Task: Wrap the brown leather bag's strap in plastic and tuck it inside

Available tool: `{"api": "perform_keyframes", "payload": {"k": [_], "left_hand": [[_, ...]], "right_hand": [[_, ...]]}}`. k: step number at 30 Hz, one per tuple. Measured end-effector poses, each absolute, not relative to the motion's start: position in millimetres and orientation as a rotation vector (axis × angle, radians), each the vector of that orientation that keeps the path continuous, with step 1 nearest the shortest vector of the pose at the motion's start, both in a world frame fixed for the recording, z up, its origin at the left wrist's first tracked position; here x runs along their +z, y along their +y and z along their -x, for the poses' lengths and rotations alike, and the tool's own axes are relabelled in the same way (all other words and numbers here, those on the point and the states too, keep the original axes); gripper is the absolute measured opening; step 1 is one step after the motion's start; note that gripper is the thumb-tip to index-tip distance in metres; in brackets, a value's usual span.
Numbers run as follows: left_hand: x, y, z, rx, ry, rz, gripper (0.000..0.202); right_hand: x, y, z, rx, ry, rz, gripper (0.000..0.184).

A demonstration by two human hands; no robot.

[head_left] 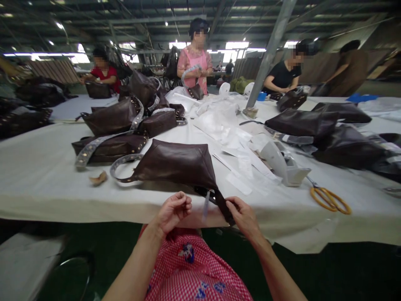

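Observation:
A dark brown leather handbag (180, 163) lies on the white-covered table in front of me. One strap (222, 205) comes off its right end and hangs toward the table's front edge. My right hand (244, 215) pinches that strap. Just below the bag's front edge is my left hand (174, 211), its fingers curled in and apart from the bag; whatever they hold, if anything, is hidden. A small clear plastic strip (206, 205) dangles by the strap. At the bag's left end loops another strap in bubbled plastic wrap (117, 165).
Wrapped brown handbags are piled at left (109, 119) and right (347, 144). Orange-handled scissors (328, 200) lie right of a grey tape dispenser (283, 165). Plastic sheets (219, 113) cover the middle. A slanted metal post (271, 54) rises beyond. Several co-workers stand or sit across the table.

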State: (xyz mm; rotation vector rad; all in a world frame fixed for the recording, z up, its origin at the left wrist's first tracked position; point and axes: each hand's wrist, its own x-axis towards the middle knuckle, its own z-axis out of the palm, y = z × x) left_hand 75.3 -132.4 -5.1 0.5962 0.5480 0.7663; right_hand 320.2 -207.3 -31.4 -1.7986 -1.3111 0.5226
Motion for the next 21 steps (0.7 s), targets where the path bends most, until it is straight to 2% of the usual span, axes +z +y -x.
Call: {"api": "perform_keyframes", "payload": {"k": [3,5,6,8,11,17,21], "left_hand": [[-6,-134,-82,0.806,0.716,-0.936,0.02],[-7,-132,-87,0.908,0.977,-1.384,0.008],[-7,-130,-89,0.974,1.093,-1.66,0.011],[-8,-124,-95,1.065,1.216,-2.207,0.031],[-13,-110,-104,1.02,1.216,-2.714,0.055],[-22,-64,-125,0.837,1.228,-2.903,0.058],[-22,-40,-142,0.795,1.229,-2.953,0.062]], "right_hand": [[-31,-209,-321,0.472,-1.408,1.867,0.032],[-30,-209,-320,0.402,-1.517,1.931,0.032],[-29,-209,-319,0.369,-1.564,1.955,0.029],[-28,-209,-317,0.324,-1.623,1.971,0.02],[-23,-209,-316,0.356,-1.566,1.94,0.013],[-16,-197,-331,0.756,-1.27,1.762,0.012],[-11,-177,-338,0.695,-1.278,1.765,0.01]]}}
